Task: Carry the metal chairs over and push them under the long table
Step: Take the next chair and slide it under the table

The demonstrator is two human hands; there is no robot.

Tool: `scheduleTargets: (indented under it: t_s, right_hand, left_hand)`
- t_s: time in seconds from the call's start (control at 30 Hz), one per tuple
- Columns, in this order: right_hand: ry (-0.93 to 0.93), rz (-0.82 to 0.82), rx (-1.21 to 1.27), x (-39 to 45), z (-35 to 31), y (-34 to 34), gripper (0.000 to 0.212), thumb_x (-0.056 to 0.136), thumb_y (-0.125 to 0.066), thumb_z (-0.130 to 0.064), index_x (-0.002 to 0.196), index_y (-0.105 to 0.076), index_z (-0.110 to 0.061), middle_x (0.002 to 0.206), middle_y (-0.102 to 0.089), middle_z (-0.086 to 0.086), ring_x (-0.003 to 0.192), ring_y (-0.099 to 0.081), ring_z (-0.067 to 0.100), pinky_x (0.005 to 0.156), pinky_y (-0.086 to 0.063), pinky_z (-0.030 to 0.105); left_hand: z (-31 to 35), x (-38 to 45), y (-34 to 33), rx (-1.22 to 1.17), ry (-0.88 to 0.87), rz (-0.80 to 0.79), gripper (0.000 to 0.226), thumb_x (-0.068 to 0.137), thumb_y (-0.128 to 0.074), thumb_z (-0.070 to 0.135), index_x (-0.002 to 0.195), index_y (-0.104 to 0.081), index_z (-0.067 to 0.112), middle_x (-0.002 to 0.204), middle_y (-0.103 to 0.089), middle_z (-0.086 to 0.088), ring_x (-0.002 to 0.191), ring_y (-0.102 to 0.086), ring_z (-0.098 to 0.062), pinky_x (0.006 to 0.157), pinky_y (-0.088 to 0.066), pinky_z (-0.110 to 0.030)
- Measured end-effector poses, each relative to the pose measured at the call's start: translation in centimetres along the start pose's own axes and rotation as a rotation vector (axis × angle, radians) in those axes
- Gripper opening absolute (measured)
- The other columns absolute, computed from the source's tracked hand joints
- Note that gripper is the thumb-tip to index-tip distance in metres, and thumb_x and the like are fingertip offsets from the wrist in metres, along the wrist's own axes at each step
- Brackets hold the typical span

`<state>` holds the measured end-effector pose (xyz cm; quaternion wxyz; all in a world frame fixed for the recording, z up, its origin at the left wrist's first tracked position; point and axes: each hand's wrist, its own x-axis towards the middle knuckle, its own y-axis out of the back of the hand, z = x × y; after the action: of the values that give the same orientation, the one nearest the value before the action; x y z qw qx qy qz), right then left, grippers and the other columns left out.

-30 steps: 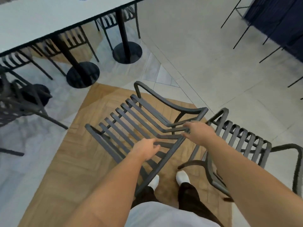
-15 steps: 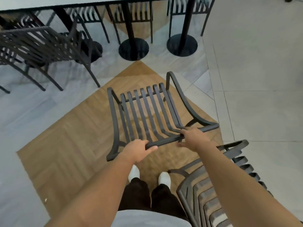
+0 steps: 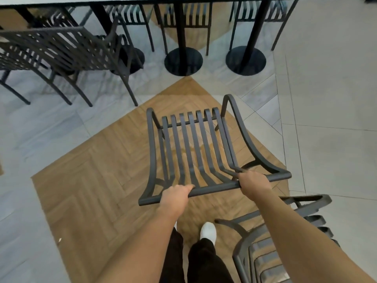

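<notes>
A dark slatted metal armchair [image 3: 195, 152] is gripped by its top back rail, the left hand [image 3: 175, 198] and right hand [image 3: 254, 183] both curled round it, over herringbone wood flooring, with the long table [image 3: 163, 0] at twelve o'clock and another chair [image 3: 271, 252] at five o'clock.

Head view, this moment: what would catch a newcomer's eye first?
The dark slatted metal chair at centre frame stands out first, with the left hand and right hand both gripping its top rail above the wood-pattern floor. Beyond it, the long table runs along the top edge on black round-based pedestals, and another chair stands at upper left.
</notes>
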<state>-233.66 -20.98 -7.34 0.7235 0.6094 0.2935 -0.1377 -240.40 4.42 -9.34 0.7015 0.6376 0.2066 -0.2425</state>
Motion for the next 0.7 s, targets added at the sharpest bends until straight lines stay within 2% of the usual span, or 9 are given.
scheduleTargets:
  t_s: [0.23,0.43,0.57,0.7]
  right_hand:
    - [-0.004,-0.002,-0.025,2.7,-4.9,2.7,0.021,0.101,-0.05,-0.016,0.115,-0.066,-0.018,0.104,-0.068,0.002,0.096,-0.068,0.02,0.085,-0.057,0.035]
    - [0.01,0.015,-0.009,7.0,-11.1,6.8,0.021,0.102,-0.05,-0.015,0.116,-0.065,-0.017,0.106,-0.07,0.002,0.098,-0.069,0.021,0.086,-0.057,0.034]
    - [-0.001,0.015,-0.013,10.2,-14.7,9.8,0.02,0.102,-0.051,-0.016,0.115,-0.065,-0.018,0.105,-0.071,0.001,0.097,-0.069,0.02,0.086,-0.057,0.033]
    - [-0.002,0.013,-0.001,13.6,-17.4,12.6,0.02,0.102,-0.05,-0.016,0.115,-0.065,-0.017,0.104,-0.07,0.001,0.097,-0.069,0.02,0.086,-0.057,0.034]
  left_hand:
    - [-5.6,1.6,2.5,0.019,0.0,0.028,0.058,0.104,-0.046,0.01,0.152,-0.037,0.042,0.123,-0.065,-0.002,0.11,-0.064,-0.027,0.09,-0.053,-0.043]
    - [-13.3,4.4,6.5,0.015,-0.017,-0.013,0.068,0.1,-0.043,0.0,0.153,-0.034,0.041,0.122,-0.063,-0.005,0.112,-0.063,-0.029,0.093,-0.054,-0.044]
    - [-18.0,6.9,9.3,0.005,-0.041,-0.035,0.068,0.1,-0.041,-0.002,0.153,-0.034,0.04,0.127,-0.063,-0.007,0.115,-0.062,-0.031,0.096,-0.053,-0.046]
    - [-21.9,10.0,12.0,0.003,-0.046,-0.052,0.068,0.099,-0.041,-0.002,0.152,-0.036,0.04,0.126,-0.063,-0.007,0.113,-0.063,-0.03,0.093,-0.054,-0.046]
